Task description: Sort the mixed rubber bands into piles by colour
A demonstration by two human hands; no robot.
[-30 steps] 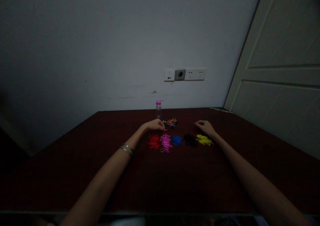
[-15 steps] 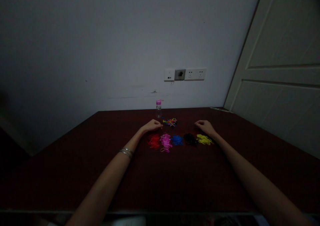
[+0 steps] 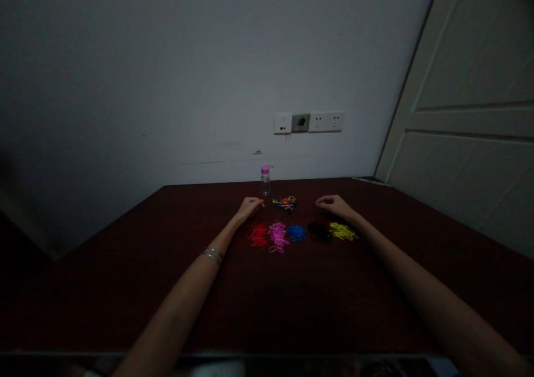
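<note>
Left of a mixed heap of coloured rubber bands, my left hand rests low over the table, fingers curled together. On the heap's other side is my right hand, thumb and fingers pinched and pointing left. Both hands are apart from the heap; anything between their fingertips is too small to make out. Nearer to me lie sorted piles in a row: red bands, pink bands, blue bands, black bands and yellow bands.
A clear bottle with a pink cap stands behind the heap. The dark red table reaches back to the wall, where a row of sockets is mounted. At the right is a white panelled door.
My left hand has drawn slightly left, away from the heap. My right hand has moved left and a little farther out, closer to it. The piles look the same.
</note>
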